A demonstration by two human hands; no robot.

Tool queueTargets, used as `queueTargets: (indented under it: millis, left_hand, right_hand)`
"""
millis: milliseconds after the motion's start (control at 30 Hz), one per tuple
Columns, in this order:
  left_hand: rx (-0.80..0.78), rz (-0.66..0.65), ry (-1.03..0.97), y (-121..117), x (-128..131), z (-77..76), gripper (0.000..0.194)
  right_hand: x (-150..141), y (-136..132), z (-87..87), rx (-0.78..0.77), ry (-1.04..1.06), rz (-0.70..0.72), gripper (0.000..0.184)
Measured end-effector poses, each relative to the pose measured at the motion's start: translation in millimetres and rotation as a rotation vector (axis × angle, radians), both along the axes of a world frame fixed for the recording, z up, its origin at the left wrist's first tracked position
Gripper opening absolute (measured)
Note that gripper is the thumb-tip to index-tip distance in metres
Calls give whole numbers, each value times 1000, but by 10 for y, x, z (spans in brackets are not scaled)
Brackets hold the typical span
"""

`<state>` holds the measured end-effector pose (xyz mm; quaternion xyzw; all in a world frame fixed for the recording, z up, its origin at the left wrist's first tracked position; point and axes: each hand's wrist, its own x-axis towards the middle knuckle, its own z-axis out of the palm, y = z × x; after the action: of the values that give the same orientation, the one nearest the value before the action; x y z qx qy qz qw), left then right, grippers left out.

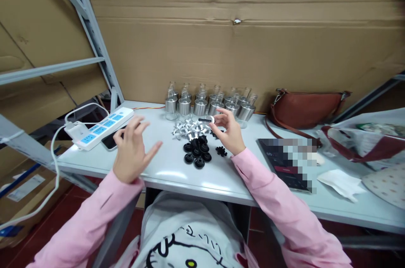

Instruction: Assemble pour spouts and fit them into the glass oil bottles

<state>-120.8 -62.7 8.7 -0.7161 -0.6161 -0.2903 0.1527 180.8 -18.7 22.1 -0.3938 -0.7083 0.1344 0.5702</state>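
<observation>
My right hand [228, 130] is over the middle of the table, its thumb and fingers closed on a small white-and-black piece [207, 120]; its exact kind is unclear. Below and left of it lies a heap of shiny silver pieces [186, 128], some shaped like short bands. In front of that heap sit several round black caps [199, 162], with a cluster of tiny black parts [221, 151] to their right. My left hand [131, 150] hovers open and empty over the left side, fingers spread, near a phone [109, 140].
Glass bottles with metal sleeves [200, 108] stand in rows at the back, before a cardboard wall [177, 49]. A power strip [104, 127] lies left. On the right are a brown bag [303, 110], a partly pixelated tablet [278, 167], a tissue [340, 183] and a plastic bag [379, 133].
</observation>
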Motion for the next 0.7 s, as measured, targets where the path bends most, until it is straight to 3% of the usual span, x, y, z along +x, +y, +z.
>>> queueTargets:
  millis: [133,200,300,400,500,600,700]
  left_hand:
    - [-206,255,65,202,-146,-141,60]
    - [-217,246,90,295,-122,-146,62]
    - [-76,68,108,394,129,-4,61]
    - [-28,-287,95,493,569,226,60]
    - [47,-524,124,609,1007,379,57]
    - [70,-659,196,698,1270,376,41]
    - [110,-673,192,734,1326,277,39]
  right_hand:
    - [-5,-4,5,-5,-13,0,42]
    - [-8,-8,11,-5,-9,-6,42]
    - [-16,-7,8,-3,12,-7,42]
    - [-29,-3,-8,-13,-2,4,41]
    - [-34,-3,-15,24,-62,-22,37]
    - [-26,-9,3,100,-103,-70,30]
    - [-19,-18,26,139,-136,-66,24]
